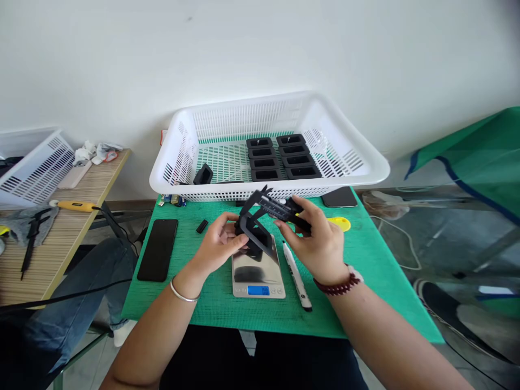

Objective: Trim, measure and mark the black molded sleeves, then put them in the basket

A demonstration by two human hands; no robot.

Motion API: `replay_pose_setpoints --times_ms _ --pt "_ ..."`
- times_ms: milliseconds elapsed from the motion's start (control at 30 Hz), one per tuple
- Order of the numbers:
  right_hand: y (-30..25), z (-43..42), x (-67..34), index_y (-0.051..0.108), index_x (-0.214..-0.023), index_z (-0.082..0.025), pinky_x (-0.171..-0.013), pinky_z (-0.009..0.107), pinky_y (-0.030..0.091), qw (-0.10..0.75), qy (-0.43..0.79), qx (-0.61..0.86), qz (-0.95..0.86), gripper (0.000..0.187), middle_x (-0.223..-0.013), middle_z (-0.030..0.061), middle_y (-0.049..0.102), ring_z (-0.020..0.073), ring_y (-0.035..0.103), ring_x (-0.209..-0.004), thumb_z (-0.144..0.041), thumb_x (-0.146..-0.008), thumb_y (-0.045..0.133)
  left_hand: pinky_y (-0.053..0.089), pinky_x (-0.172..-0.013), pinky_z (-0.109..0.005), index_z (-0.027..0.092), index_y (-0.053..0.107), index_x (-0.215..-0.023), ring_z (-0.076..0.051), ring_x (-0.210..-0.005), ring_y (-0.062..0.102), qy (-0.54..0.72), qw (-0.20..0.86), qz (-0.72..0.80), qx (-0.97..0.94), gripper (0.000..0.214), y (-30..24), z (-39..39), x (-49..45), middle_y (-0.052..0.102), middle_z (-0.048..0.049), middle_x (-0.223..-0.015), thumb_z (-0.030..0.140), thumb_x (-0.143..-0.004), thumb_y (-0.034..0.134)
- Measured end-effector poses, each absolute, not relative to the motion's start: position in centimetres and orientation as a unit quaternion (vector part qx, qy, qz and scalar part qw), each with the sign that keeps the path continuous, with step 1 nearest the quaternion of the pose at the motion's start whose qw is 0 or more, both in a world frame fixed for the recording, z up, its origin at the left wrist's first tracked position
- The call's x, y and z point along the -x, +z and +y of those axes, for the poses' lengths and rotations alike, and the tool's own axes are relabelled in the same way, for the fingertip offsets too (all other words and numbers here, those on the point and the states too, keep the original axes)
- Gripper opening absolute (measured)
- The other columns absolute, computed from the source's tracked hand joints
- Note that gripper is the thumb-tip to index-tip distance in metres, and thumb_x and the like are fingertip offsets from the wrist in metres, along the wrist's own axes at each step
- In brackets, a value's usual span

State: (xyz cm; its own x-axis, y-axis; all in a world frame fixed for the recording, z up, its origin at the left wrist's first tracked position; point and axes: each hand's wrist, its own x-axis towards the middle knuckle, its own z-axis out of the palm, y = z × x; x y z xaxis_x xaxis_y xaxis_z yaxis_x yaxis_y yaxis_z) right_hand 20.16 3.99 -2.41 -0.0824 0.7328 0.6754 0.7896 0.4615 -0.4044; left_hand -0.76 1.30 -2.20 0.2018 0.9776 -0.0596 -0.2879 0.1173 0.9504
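Note:
My left hand [221,241] grips a black rectangular frame-like part [257,234] by its left edge, tilted above a small digital scale [258,275]. In my right hand [319,233] is a black caliper [274,207], its jaws at the upper left of the black part. Whether the jaws press on the part is hard to make out. The scale has a lit blue display and a shiny metal plate. A white marker pen [297,276] lies to the right of the scale, below my right hand.
Behind my hands a white plastic basket [368,169] holds several similar black parts [264,163]. A black phone [157,250] and a small black piece [202,226] lie left on the green mat [365,281]. A yellow object [340,223] is at right. Someone's jeans-clad leg [89,292] is at left.

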Motion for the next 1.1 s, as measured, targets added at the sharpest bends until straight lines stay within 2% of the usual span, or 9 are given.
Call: replay_pose_setpoints --times_ms 133,200,367,467,600,733,900,1000,1100 --pt "-2.3 4.4 -20.2 0.059 -0.101 -0.019 -0.05 0.025 0.05 0.455 0.012 0.529 -0.716 0.03 -0.074 0.0019 0.07 0.0138 0.063 -0.053 -0.042 -0.082 0.064 0.052 -0.052 -0.025 0.021 0.06 -0.097 -0.014 -0.06 0.063 0.587 0.555 0.418 -0.416 0.026 -2.2 1.8 1.1 0.065 -0.0031 -0.078 0.042 -0.082 0.064" --pt "-2.4 4.7 -20.3 0.059 -0.101 -0.018 -0.051 0.025 0.05 0.44 0.038 0.518 -0.732 0.031 -0.075 0.0025 0.07 0.0144 0.064 -0.054 -0.042 -0.082 0.063 0.049 -0.05 -0.024 0.02 0.06 -0.092 -0.014 -0.06 0.062 0.645 0.516 0.43 -0.365 0.028 -2.0 2.2 1.6 0.064 -0.0025 -0.076 0.047 -0.085 0.058" --pt "-3.3 5.5 -20.2 0.057 -0.114 -0.017 -0.052 0.03 0.051 0.291 0.091 0.493 -0.815 0.041 -0.081 0.0054 0.072 0.0209 0.068 -0.065 -0.042 -0.082 0.063 0.045 -0.05 -0.023 0.02 0.062 -0.09 -0.013 -0.061 0.06 0.723 0.482 0.441 -0.226 0.028 -1.4 3.0 2.7 0.066 -0.0015 -0.076 0.047 -0.084 0.057" --pt "-4.3 6.1 -20.2 0.057 -0.115 -0.018 -0.062 0.034 0.055 0.246 0.125 0.494 -0.825 0.035 -0.089 0.007 0.073 0.0229 0.07 -0.076 -0.032 -0.083 0.062 0.044 -0.05 -0.023 0.02 0.062 -0.09 -0.012 -0.061 0.059 0.717 0.497 0.443 -0.208 0.03 -1.5 3.1 2.7 0.066 -0.0013 -0.077 0.048 -0.082 0.059" --pt "-5.3 7.1 -20.5 0.06 -0.114 -0.017 -0.081 0.042 0.056 0.272 0.144 0.461 -0.832 0.029 -0.104 0.0103 0.07 0.0238 0.067 -0.094 -0.02 -0.086 0.053 0.044 -0.05 -0.023 0.019 0.061 -0.092 -0.012 -0.062 0.059 0.691 0.522 0.447 -0.222 0.034 -1.9 3.1 2.4 0.065 -0.0017 -0.08 0.051 -0.081 0.06" --pt "-5.4 7.8 -20.7 0.063 -0.108 -0.016 -0.085 0.043 0.053 0.304 0.122 0.423 -0.845 0.026 -0.105 0.0114 0.065 0.0234 0.062 -0.097 -0.017 -0.087 0.047 0.044 -0.05 -0.022 0.018 0.06 -0.089 -0.012 -0.058 0.059 0.68 0.534 0.45 -0.223 0.035 -2.1 3.2 2.4 0.065 -0.001 -0.073 0.052 -0.08 0.061" --pt "-5.2 8.2 -21.6 0.065 -0.088 -0.016 -0.082 0.043 0.049 0.348 0.029 0.504 -0.79 0.016 -0.089 0.0092 0.066 0.0239 0.059 -0.087 -0.018 -0.084 0.05 0.048 -0.056 -0.025 0.018 0.061 -0.09 -0.014 -0.062 0.064 0.688 0.526 0.46 -0.195 0.034 -1.8 3.3 2.4 0.068 -0.0016 -0.076 0.051 -0.082 0.057" --pt "-5.8 8.7 -22.6 0.064 -0.08 -0.016 -0.08 0.044 0.047 0.331 -0.046 0.587 -0.737 0.011 -0.086 0.0109 0.065 0.026 0.056 -0.085 -0.021 -0.08 0.054 0.048 -0.059 -0.027 0.017 0.059 -0.093 -0.017 -0.067 0.068 0.677 0.538 0.458 -0.205 0.038 -1.6 3.2 2.4 0.071 -0.0049 -0.081 0.053 -0.084 0.052" --pt "-6.9 9.4 -23.6 0.064 -0.084 -0.013 -0.076 0.045 0.047 0.293 -0.075 0.648 -0.699 0.019 -0.082 0.0131 0.064 0.0276 0.056 -0.081 -0.03 -0.077 0.059 0.045 -0.053 -0.026 0.017 0.056 -0.087 -0.017 -0.058 0.065 0.671 0.553 0.449 -0.206 0.039 -1.4 3.0 2.5 0.068 -0.004 -0.072 0.055 -0.083 0.049"
